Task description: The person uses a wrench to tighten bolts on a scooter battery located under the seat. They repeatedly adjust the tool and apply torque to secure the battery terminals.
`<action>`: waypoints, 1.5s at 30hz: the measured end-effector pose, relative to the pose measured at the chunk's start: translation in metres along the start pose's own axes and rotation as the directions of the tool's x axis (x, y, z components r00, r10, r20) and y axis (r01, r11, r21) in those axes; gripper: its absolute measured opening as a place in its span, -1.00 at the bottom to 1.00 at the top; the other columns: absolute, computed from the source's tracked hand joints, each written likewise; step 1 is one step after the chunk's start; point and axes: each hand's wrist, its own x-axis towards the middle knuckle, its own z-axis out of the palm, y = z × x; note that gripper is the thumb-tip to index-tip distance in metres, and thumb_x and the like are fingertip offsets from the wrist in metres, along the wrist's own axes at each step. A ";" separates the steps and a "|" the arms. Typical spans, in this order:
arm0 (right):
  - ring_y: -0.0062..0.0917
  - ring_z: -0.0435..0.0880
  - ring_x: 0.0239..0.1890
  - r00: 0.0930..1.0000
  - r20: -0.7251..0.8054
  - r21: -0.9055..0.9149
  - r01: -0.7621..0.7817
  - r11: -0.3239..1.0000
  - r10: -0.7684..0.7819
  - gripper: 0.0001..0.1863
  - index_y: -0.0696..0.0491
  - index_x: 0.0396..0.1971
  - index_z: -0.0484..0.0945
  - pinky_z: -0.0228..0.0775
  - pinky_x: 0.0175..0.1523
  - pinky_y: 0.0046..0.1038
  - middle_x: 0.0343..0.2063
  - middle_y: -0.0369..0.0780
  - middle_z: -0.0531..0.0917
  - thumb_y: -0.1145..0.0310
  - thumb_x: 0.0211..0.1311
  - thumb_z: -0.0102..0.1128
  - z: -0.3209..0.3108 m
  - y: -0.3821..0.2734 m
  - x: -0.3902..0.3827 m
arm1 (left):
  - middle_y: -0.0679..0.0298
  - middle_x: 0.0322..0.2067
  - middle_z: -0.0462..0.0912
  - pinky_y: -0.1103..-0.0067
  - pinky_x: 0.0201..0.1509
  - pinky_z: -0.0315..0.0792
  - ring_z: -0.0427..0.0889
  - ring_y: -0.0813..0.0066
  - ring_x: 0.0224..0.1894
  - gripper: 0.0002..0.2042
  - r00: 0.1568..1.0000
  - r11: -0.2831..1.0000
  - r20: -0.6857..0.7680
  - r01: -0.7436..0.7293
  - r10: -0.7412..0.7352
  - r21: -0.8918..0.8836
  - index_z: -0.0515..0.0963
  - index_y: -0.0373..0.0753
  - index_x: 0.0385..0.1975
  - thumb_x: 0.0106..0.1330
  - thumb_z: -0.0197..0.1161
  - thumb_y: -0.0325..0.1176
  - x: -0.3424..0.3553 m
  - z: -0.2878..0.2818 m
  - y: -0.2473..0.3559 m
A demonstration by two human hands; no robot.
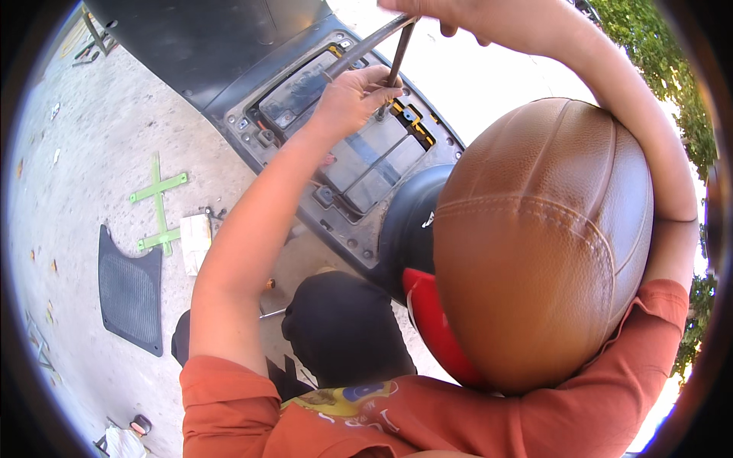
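A metal T-handle wrench [365, 52] stands over the opened footboard [309, 200] of a scooter, its shaft pointing down to the edge of a dark battery compartment [374, 164]. My left hand [353, 99] is closed round the shaft, thumb and fingers pinching it low down. At the top edge of the view, my right hand [466, 21] curls over the far end of the crossbar; part of this hand is cut off. The wrench's lower tip meets the compartment rim near a yellow-and-black piece [412, 122]; what it sits on is too small to tell.
The brown stitched scooter seat [527, 252] bulges up between my arms, above a red body panel [439, 324]. On the concrete at left lie a black ribbed mat [130, 294], a green cross-shaped bracket [158, 191] and a white box [195, 243]. My knee [343, 328] is beside the scooter.
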 end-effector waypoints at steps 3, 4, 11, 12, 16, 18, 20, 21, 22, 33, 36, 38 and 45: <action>-0.12 0.69 -0.34 0.955 -0.239 -0.113 0.152 0.982 -0.175 -0.22 0.20 -0.49 0.64 0.53 -0.15 -0.13 -0.53 -0.01 0.67 -0.40 0.11 0.38 0.026 0.037 0.025 | 0.35 -0.24 0.74 0.61 0.02 0.53 0.66 0.64 -0.16 -0.81 0.999 1.000 -0.033 -0.026 0.027 0.013 0.70 -0.29 -0.08 0.41 0.39 -0.36 -0.001 0.006 0.003; -0.11 0.69 -0.33 0.967 -0.200 -0.118 0.137 0.983 -0.159 -0.24 0.19 -0.51 0.64 0.52 -0.15 -0.14 -0.52 0.00 0.67 -0.38 0.11 0.39 0.024 0.042 0.025 | 0.33 -0.23 0.74 0.61 0.03 0.53 0.67 0.63 -0.14 -0.81 0.999 0.999 -0.033 -0.015 0.017 0.043 0.69 -0.30 -0.07 0.42 0.38 -0.37 -0.001 0.007 0.005; -0.13 0.68 -0.34 0.963 -0.135 -0.086 0.223 0.971 -0.233 -0.36 0.18 -0.55 0.62 0.50 -0.21 -0.17 -0.53 0.02 0.65 -0.22 0.12 0.47 0.019 0.030 0.024 | 0.25 -0.12 0.74 0.58 0.12 0.54 0.69 0.56 -0.04 -0.77 0.999 0.999 0.045 -0.021 0.020 0.025 0.62 -0.35 0.04 0.46 0.30 -0.43 -0.010 -0.003 0.004; -0.13 0.68 -0.35 0.956 -0.146 -0.099 0.240 0.966 -0.253 -0.37 0.18 -0.55 0.62 0.50 -0.22 -0.18 -0.53 0.02 0.64 -0.20 0.12 0.48 0.019 0.030 0.021 | 0.24 -0.11 0.74 0.58 0.13 0.54 0.69 0.56 -0.03 -0.76 0.998 1.000 0.063 -0.020 0.019 0.018 0.61 -0.36 0.06 0.46 0.30 -0.44 -0.007 -0.002 0.001; -0.21 0.73 -0.21 0.974 -0.005 -0.045 0.225 0.973 -0.225 -0.46 0.21 -0.23 0.64 0.54 -0.08 -0.24 -0.39 -0.02 0.73 -0.04 0.18 0.48 0.009 0.020 0.012 | 0.25 -0.11 0.74 0.57 0.12 0.55 0.70 0.56 -0.05 -0.77 0.997 0.996 0.080 -0.017 0.010 0.086 0.63 -0.36 0.02 0.44 0.32 -0.45 0.001 0.000 -0.014; -0.26 0.74 -0.12 0.959 0.018 0.132 0.277 0.952 -0.282 -0.43 0.24 -0.01 0.60 0.54 0.02 -0.29 -0.28 -0.05 0.77 0.05 0.22 0.46 0.016 0.030 0.018 | 0.25 -0.12 0.74 0.56 0.11 0.56 0.70 0.56 -0.06 -0.78 0.997 0.997 0.057 0.044 -0.048 0.058 0.64 -0.36 0.01 0.43 0.33 -0.45 -0.007 -0.004 0.003; -0.29 0.73 -0.04 0.945 0.084 0.140 0.304 0.942 -0.317 -0.37 0.26 0.16 0.50 0.52 0.10 -0.32 -0.18 -0.09 0.78 0.13 0.25 0.43 0.016 0.039 0.023 | 0.26 -0.14 0.75 0.57 0.08 0.56 0.70 0.57 -0.07 -0.79 0.998 0.993 0.057 0.010 -0.017 0.118 0.65 -0.35 0.00 0.43 0.33 -0.45 -0.007 -0.005 0.000; -0.30 0.73 -0.02 0.933 0.089 0.123 0.338 0.933 -0.349 -0.35 0.27 0.21 0.47 0.51 0.12 -0.33 -0.15 -0.10 0.79 0.15 0.25 0.42 0.012 0.035 0.019 | 0.27 -0.15 0.76 0.58 0.06 0.57 0.70 0.57 -0.07 -0.80 0.998 0.990 0.060 -0.015 0.006 0.141 0.66 -0.34 -0.01 0.44 0.32 -0.45 -0.007 -0.004 0.000; -0.30 0.73 0.00 0.920 0.094 0.108 0.371 0.922 -0.381 -0.32 0.28 0.26 0.44 0.51 0.14 -0.35 -0.13 -0.11 0.79 0.18 0.26 0.41 0.009 0.032 0.015 | 0.28 -0.15 0.76 0.58 0.07 0.56 0.70 0.57 -0.07 -0.80 0.998 0.990 0.068 -0.006 -0.003 0.142 0.66 -0.34 -0.01 0.44 0.32 -0.45 -0.009 -0.005 -0.001; -0.29 0.77 -0.15 0.835 0.116 0.180 0.515 0.838 -0.538 -0.69 0.22 -0.08 0.71 0.55 0.01 -0.32 -0.23 -0.06 0.79 0.50 0.14 0.31 0.011 0.032 0.037 | 0.31 -0.22 0.76 0.57 0.08 0.54 0.70 0.58 -0.13 -0.81 0.996 0.992 0.089 0.017 -0.028 0.124 0.65 -0.28 -0.05 0.39 0.37 -0.45 -0.002 -0.009 -0.007; -0.28 0.75 -0.18 0.737 0.030 0.037 0.674 0.737 -0.675 -0.74 0.16 -0.30 0.73 0.54 -0.07 -0.33 -0.27 -0.08 0.78 0.70 0.02 0.18 0.015 0.039 0.043 | 0.29 -0.21 0.76 0.57 -0.02 0.58 0.70 0.58 -0.19 -0.80 0.993 0.973 -0.099 -0.038 0.062 0.229 0.66 -0.29 -0.10 0.34 0.43 -0.43 -0.005 0.004 -0.012; -0.28 0.73 -0.18 0.679 -0.001 -0.074 0.732 0.677 -0.734 -0.75 0.15 -0.36 0.73 0.53 -0.11 -0.33 -0.25 -0.08 0.77 0.71 0.00 0.14 0.014 0.052 0.040 | 0.27 -0.29 0.75 0.56 -0.13 0.59 0.70 0.55 -0.29 -0.80 0.965 0.961 -0.231 -0.059 0.125 0.271 0.67 -0.28 -0.17 0.28 0.49 -0.41 -0.003 0.022 -0.016; -0.24 0.70 -0.14 0.678 -0.191 -0.075 0.711 0.700 -0.709 -0.64 0.18 -0.02 0.65 0.52 -0.06 -0.29 -0.09 -0.05 0.70 0.61 0.14 0.20 0.020 0.045 0.029 | 0.22 -0.43 0.65 0.45 -0.18 0.51 0.66 0.31 -0.36 -0.86 0.880 0.901 -0.426 -0.003 0.208 0.435 0.65 -0.25 -0.29 0.26 0.47 -0.40 -0.015 0.039 -0.010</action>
